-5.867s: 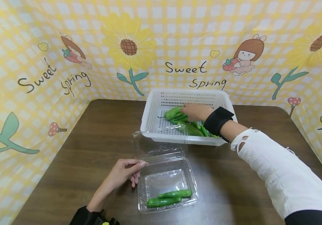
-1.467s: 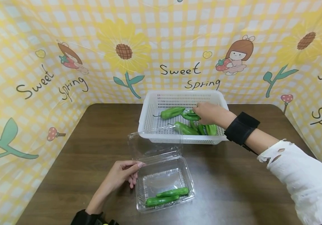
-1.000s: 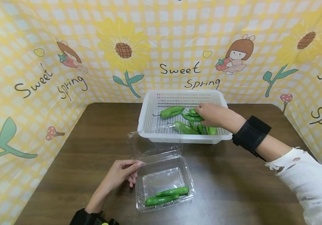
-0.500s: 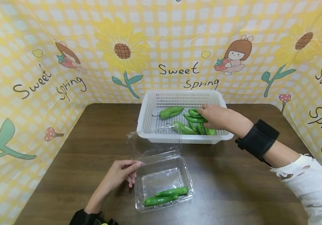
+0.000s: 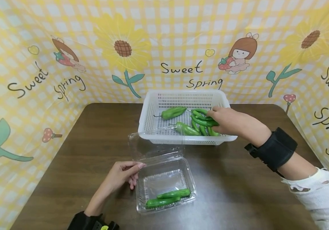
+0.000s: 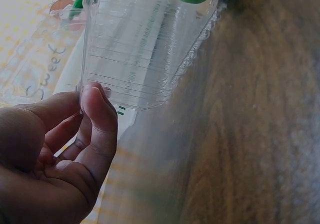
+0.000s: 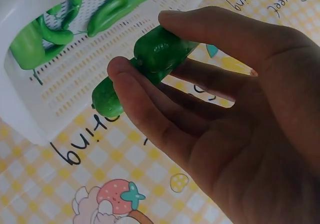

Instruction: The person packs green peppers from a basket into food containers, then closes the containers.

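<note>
My right hand [image 5: 214, 118] is over the right end of the white basket [image 5: 185, 95] and pinches one green pepper [image 5: 203, 121]. The right wrist view shows this pepper [image 7: 107, 101] between the thumb and fingers of the right hand [image 7: 145, 46], above the basket [image 7: 55, 91]. Several more green peppers [image 5: 173, 112] lie in the basket. My left hand [image 5: 136, 170] holds the left rim of an open clear clamshell container [image 5: 164, 179], which has two green peppers [image 5: 168, 198] at its near end. In the left wrist view the left hand [image 6: 95, 97] has its thumb on the container's [image 6: 137, 48] corner.
Everything rests on a dark brown wooden table [image 5: 95, 134]. A yellow checked backdrop with flowers and "Sweet Spring" lettering [image 5: 181, 68] walls off the back and both sides. The container's clear lid [image 5: 153, 145] stands up between the container and the basket.
My right hand has drawn back toward the basket's right near corner with a pepper in its fingers. The left hand and the container have stayed put.
</note>
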The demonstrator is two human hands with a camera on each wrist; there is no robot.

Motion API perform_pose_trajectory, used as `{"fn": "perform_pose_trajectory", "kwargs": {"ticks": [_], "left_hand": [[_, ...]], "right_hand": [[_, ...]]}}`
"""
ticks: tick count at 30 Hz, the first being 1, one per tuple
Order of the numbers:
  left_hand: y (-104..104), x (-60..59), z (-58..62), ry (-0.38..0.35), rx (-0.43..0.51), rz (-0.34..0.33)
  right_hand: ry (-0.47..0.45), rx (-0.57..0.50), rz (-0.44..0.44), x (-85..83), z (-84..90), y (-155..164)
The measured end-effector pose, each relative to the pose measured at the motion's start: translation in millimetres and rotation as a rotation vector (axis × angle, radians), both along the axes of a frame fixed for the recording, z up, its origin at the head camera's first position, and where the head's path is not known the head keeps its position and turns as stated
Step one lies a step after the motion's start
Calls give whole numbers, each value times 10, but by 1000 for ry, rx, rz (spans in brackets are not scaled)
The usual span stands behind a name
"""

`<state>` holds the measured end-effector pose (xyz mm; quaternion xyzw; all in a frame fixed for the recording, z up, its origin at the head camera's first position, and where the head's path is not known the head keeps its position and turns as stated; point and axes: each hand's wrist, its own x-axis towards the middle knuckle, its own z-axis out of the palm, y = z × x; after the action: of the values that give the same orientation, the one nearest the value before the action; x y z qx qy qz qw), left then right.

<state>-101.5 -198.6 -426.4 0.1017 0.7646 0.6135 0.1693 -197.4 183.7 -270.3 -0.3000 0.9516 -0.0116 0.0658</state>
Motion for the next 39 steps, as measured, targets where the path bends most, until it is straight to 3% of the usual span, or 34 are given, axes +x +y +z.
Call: {"fn": "perform_pose_trajectory", "kwargs": {"ticks": [11,23,35,39], "left_hand": [[9,-6,37,-1,-14,9],[2,-3,17,-3,-10,9],[13,-13,24,8,-22,3],[15,-4,12,-2,-14,3]], "right_hand": [[-2,-36,-9,162,117,-3],[76,-99,61,395,129,-52],[55,-105,89,669,142,-186],[85,-109,118,723,135,-204]]}}
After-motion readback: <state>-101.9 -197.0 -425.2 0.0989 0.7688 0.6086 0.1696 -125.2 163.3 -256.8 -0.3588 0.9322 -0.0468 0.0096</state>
